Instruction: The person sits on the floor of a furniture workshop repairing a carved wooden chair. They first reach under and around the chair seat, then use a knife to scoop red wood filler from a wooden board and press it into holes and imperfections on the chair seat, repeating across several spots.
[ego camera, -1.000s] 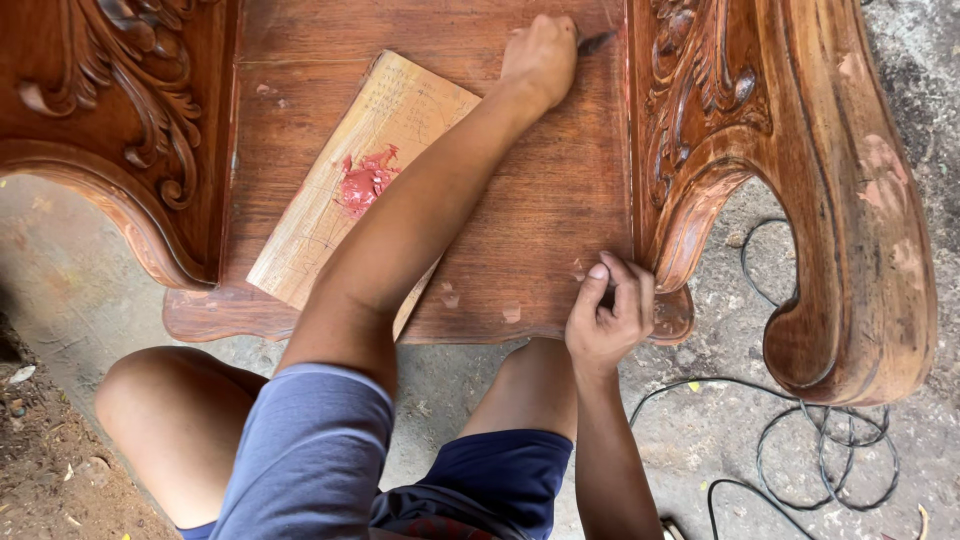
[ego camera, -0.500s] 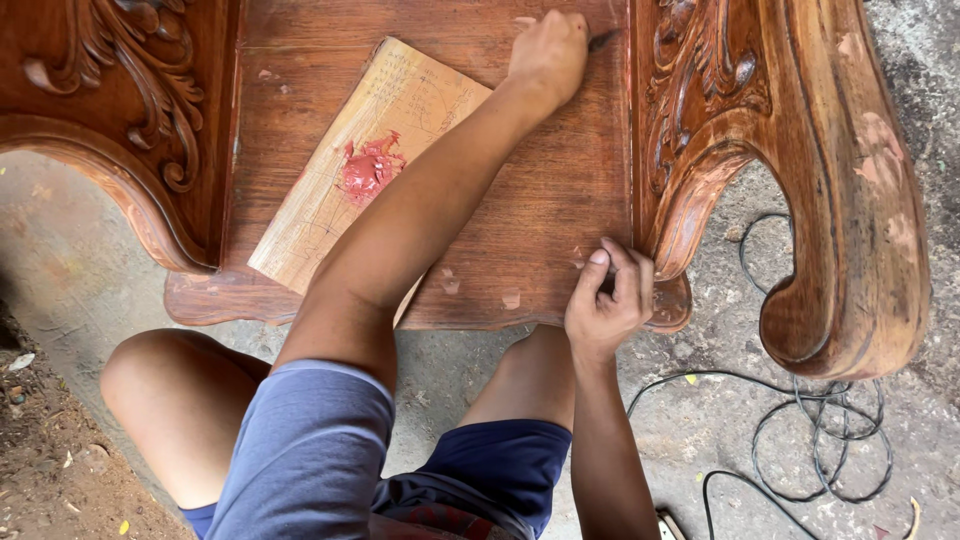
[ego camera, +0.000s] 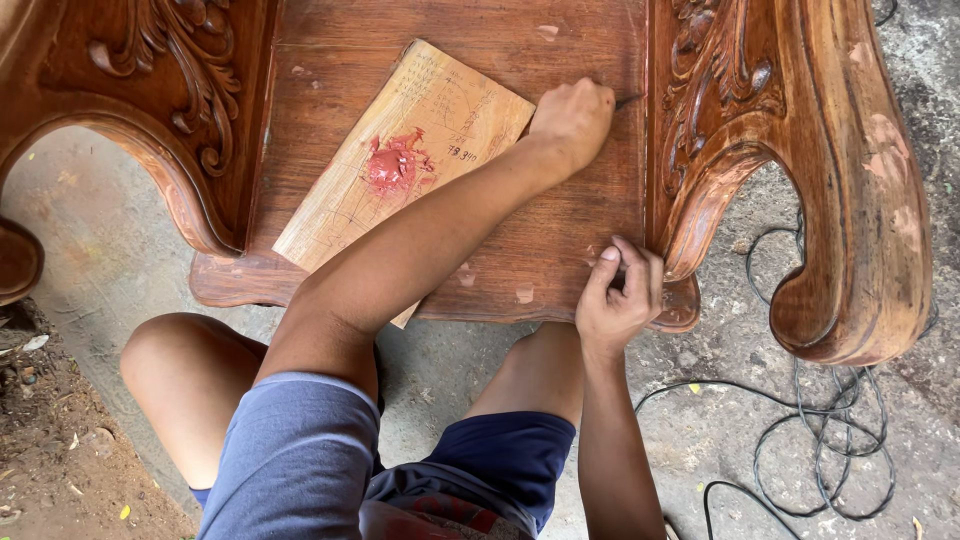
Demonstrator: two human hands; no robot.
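While I look down from the head camera, my left hand [ego camera: 572,118] is closed in a fist around a thin dark tool [ego camera: 628,100], whose tip shows just past the knuckles and sits against the seam where the flat wooden panel [ego camera: 560,230] meets the carved right leg [ego camera: 800,180]. The left forearm runs diagonally across the panel. My right hand [ego camera: 618,298] is at the panel's near right corner; its fingers [ego camera: 604,268] are curled and pinched together against the wood beside the foot of the leg, and I cannot tell whether they hold anything. The panel is smooth, reddish-brown, with straight grain and several pale filled spots. A lighter, unfinished rectangular board [ego camera: 400,170] lies flat and tilted on the panel, just left of the left forearm, carrying a smear of red putty [ego camera: 392,165] near its middle and pencil marks on its face. The right leg is thick, curved and glossy, with scrolled relief carving on its inner face and pale patches on its outer curve. A matching carved left leg [ego camera: 160,110] arches over the concrete floor [ego camera: 100,250]. A thin black cable [ego camera: 820,440] lies coiled on the floor to the right.
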